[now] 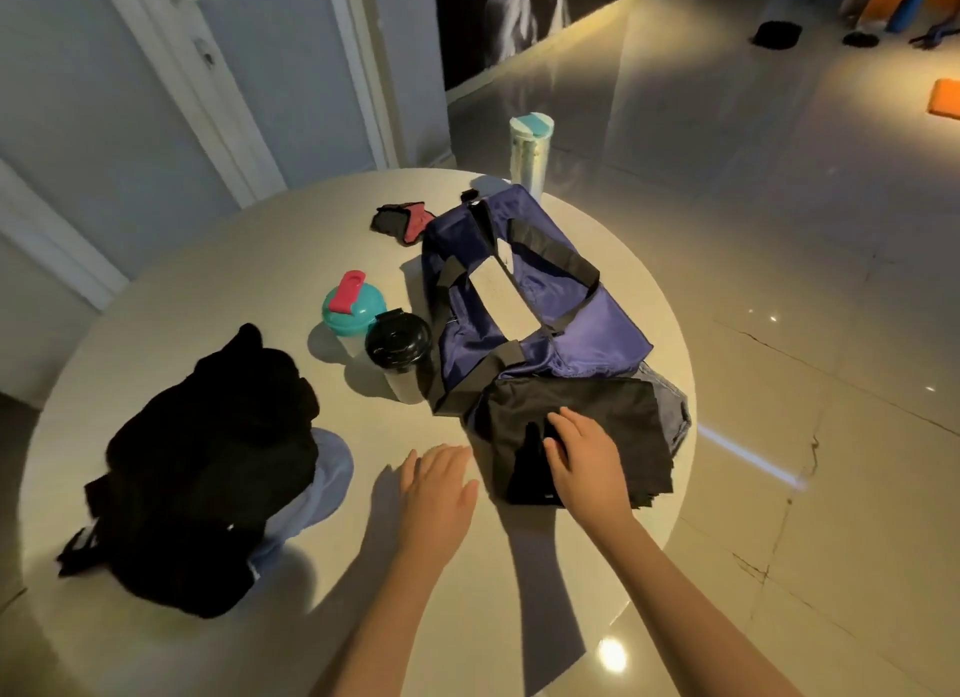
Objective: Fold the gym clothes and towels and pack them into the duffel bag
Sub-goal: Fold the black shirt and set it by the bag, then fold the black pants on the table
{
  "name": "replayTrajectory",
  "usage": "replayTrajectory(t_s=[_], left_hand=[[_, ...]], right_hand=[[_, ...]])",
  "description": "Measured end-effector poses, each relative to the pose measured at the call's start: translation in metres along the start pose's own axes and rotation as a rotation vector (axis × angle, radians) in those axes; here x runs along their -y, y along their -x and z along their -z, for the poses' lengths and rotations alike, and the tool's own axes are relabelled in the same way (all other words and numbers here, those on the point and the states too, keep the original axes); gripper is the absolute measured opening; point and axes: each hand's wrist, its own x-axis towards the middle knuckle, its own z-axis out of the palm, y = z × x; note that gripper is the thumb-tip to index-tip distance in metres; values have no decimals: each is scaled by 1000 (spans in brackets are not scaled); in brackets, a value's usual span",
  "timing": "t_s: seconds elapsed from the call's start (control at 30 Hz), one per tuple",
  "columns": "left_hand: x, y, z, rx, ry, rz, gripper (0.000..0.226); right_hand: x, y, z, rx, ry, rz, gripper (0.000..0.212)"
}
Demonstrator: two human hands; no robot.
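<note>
Black clothes pile [208, 468] over blue towel [324, 468] far L, not yet folded. L hand [439, 488] low over table [234, 281], fingers straight, empty. R hand [584, 455] on folded black garment [613, 416], fingers bent, grip vs press unclear. Next prob: lift it into open duffel bag [566, 333] just behind

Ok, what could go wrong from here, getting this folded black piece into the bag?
1. The folded black garment under the right hand lies right at the rim of the table; a careless lift could slide it off or undo the fold.
2. The black-lidded shaker stands close beside the duffel bag; tugging the bag open might topple it.
</note>
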Motion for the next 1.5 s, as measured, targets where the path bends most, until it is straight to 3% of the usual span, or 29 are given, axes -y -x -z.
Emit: replayTrajectory(t_s=[0.13,0.23,0.33,0.4,0.6,0.8,0.93,1.03,1.13,1.2,1.3,1.37,1.5], left_hand=[[63,27,22,-239,-67,181,26],[118,44,42,-308,-146,395,37],[165,61,59,-186,-155,664,69],[193,69,62,-45,-124,737,80],[253,70,57,47,-135,623,78],[292,61,65,-29,-45,514,70],[302,58,83,-196,240,645,68],[313,50,94,-168,278,702,67],[320,40,106,-138,246,692,33],[316,36,125,-176,384,703,21],[291,36,169,-167,660,667,31],[275,37,199,-175,667,612,34],[251,32,240,-241,829,480,20]], right_hand=[[53,5,-22,134,-86,221,37],[98,4,-46,319,-93,326,39],[143,-3,-77,491,-70,409,45],[173,-9,-98,576,-52,419,51],[243,-27,-158,699,17,424,61],[270,-37,-203,737,114,371,61],[274,-42,-212,720,105,345,58],[274,-44,-212,732,83,315,55],[275,-44,-202,693,32,312,52],[277,-44,-191,588,-39,343,52],[285,-46,-172,453,-269,360,60],[294,-51,-157,415,-390,379,69],[319,-60,-126,507,-494,483,83]])
